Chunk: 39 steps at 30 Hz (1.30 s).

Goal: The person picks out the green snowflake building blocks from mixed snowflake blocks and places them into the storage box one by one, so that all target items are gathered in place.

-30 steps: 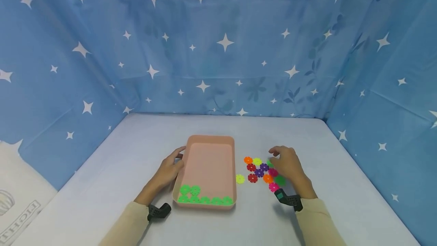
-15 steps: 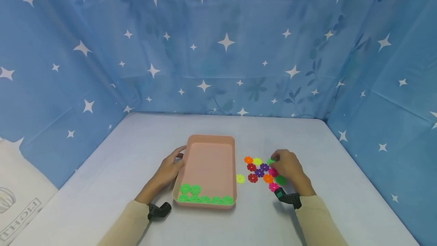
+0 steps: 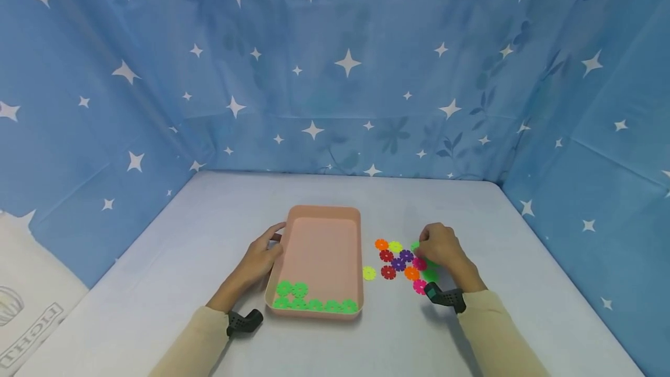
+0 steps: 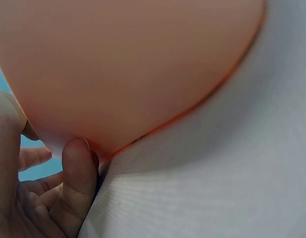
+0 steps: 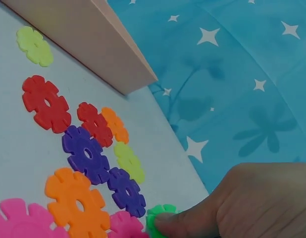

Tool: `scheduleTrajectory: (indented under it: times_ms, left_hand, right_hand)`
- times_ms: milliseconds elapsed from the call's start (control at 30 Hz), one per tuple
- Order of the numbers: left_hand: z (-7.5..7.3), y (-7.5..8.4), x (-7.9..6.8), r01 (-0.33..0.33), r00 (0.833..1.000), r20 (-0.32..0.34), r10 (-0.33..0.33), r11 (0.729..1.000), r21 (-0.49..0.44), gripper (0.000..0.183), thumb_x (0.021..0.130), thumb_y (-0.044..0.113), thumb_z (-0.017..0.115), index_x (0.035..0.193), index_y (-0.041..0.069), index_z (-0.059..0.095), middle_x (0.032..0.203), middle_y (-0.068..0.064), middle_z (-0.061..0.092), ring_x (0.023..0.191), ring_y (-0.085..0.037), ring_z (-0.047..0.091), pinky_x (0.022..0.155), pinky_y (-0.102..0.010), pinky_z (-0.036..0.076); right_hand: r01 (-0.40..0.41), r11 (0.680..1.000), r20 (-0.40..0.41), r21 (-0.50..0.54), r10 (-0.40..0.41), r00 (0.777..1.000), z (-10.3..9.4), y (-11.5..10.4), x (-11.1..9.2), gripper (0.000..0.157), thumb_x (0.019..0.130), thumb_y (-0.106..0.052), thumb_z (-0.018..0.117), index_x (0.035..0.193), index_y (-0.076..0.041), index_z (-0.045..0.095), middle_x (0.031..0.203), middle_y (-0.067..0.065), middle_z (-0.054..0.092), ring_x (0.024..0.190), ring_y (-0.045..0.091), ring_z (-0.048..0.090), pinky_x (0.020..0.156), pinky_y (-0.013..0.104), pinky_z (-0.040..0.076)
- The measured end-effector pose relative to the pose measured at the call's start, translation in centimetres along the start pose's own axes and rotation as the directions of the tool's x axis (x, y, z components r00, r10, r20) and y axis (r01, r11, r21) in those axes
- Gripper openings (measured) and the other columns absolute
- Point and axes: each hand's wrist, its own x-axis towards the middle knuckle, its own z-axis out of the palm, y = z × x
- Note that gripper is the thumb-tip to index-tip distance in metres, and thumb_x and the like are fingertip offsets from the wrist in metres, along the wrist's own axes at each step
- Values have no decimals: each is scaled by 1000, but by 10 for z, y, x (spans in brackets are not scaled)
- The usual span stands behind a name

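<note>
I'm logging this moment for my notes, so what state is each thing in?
Tray: open side up.
Green discs: lying at the tray's near end.
Lone yellow disc: beside the tray, apart from the others.
Other loose discs: grouped, some touching.
Left hand: holding the tray's left side.
Right hand: fingers curled, on a loose green disc.
Curtain: hanging, lightly creased.

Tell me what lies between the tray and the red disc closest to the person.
One yellow disc lies between the tray and that red disc, beside the tray's right side. The head view shows this.
</note>
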Motion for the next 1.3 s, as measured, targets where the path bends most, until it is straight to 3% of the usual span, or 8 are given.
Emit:
scheduleTrajectory:
  times_ms: [267,633,1000,1300]
  left_hand:
    - [1,1,0,7,1000,2,-7,1000,-9,62,95,16,45,156,18,39,134,-18,57,90,-22,66,80,-37,54]
    - [0,1,0,-1,1000,-2,1,1000,-8,62,95,15,44,156,17,39,133,-18,57,93,-23,67,81,-39,55]
    - [2,2,0,5,1000,-1,-5,1000,3,63,94,18,45,157,18,38,135,-19,56,97,-26,67,85,-42,55]
    - [2,2,0,14,1000,11,-14,1000,2,62,95,17,45,157,19,37,137,-18,55,96,-26,67,82,-40,55]
  right_hand:
    - [73,996,-32,50,-72,997,-3,-1,-1,20,80,-12,80,83,-3,63,77,9,57,70,24,52,57,33,45]
    - [210,969,-222,129,-178,959,-8,-25,-2,11,89,-9,74,93,-1,67,78,9,63,73,23,58,65,32,50]
    - [336,901,-211,275,-285,935,-9,-70,-16,7,92,-9,69,97,-3,70,81,7,70,77,29,68,72,35,56]
    - [376,838,-143,396,-348,927,17,-93,-23,6,91,-11,71,95,-8,76,83,3,72,77,27,68,68,34,56]
